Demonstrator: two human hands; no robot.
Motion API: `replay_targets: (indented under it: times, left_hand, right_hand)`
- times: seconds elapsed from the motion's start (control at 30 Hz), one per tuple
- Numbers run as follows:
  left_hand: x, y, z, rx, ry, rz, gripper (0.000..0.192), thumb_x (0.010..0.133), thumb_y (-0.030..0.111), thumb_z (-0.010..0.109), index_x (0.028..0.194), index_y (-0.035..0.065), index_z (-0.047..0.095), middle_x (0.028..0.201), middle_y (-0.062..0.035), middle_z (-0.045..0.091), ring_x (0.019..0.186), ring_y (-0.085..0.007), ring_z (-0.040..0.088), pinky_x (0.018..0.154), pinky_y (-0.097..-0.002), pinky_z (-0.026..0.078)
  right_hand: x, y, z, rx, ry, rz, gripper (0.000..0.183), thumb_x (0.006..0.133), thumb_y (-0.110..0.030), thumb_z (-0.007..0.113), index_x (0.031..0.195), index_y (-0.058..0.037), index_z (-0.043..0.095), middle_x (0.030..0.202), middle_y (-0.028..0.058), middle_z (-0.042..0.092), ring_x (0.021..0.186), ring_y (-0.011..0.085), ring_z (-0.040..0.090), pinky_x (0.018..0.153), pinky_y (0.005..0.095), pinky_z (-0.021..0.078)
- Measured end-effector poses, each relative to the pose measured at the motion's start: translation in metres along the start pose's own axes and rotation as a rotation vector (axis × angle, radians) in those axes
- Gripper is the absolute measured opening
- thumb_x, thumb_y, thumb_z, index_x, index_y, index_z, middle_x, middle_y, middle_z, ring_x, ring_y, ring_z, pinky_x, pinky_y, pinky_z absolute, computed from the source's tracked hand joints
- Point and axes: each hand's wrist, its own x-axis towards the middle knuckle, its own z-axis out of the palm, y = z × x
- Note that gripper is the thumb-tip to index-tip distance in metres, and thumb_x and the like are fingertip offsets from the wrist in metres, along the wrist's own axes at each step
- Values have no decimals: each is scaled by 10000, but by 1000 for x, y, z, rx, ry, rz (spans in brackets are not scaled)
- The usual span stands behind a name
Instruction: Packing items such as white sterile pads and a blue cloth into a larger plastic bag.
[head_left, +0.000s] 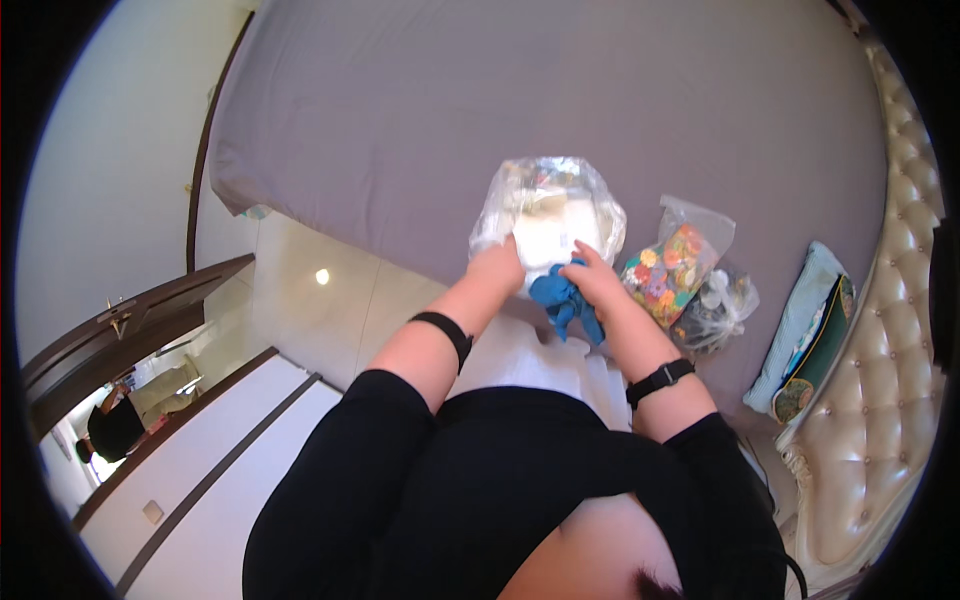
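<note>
A clear plastic bag (487, 210) lies at the near edge of the bed, its mouth towards me. Inside it is a bright white packet or sheet (541, 232), washed out by glare, with mixed small items behind. My left hand (498, 264) is at the bag's left near rim; its fingers are hidden, so any grip cannot be made out. Between the thumb and fingers of my right hand (595, 277) hangs a bunched blue fabric item (555, 289), perhaps a soft toy, just in front of the bag.
To the right lie a clear bag of colourful flower-shaped pieces (664, 277) and a knotted clear bag (720, 307). Cushions (806, 345) rest against the tufted headboard (862, 420). A grey sheet (420, 112) covers the bed. At far left, a person (112, 427) is visible through an open doorway.
</note>
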Motion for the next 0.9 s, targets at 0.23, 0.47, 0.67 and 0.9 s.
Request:
replay_targets:
  times: [0.23,0.47,0.67,0.9]
  left_hand:
    - [25,-16,-27,-136,188,-221,469,757,159,497,1197,2,453,1074,-228,568,977,-314,583,826,-386,470]
    - [38,-23,0,110,143,63,482,754,201,593,1209,100,470,1114,-128,542,989,-291,563,840,-370,470]
    - [44,-17,20,-24,290,442,446,765,198,591,1171,56,475,1209,-91,474,1041,-281,531,848,-376,463]
    - [67,-17,0,71,223,145,538,750,299,625,1191,46,450,1226,-99,465,1166,-271,438,903,-386,423]
  right_hand:
    - [24,39,-17,-232,239,139,875,651,-251,613,1362,47,200,1249,258,448,1116,303,494,912,303,393]
    - [-5,5,0,-532,189,116,772,661,-277,596,1336,-20,324,1234,184,488,1116,287,497,923,320,392]
    - [-4,-5,18,-682,85,-286,621,656,-260,584,1237,-66,481,1298,173,425,1115,294,494,921,351,404]
    - [29,8,-7,-720,448,-31,654,689,-262,547,1290,-47,405,1351,183,354,1183,305,429,963,360,368]
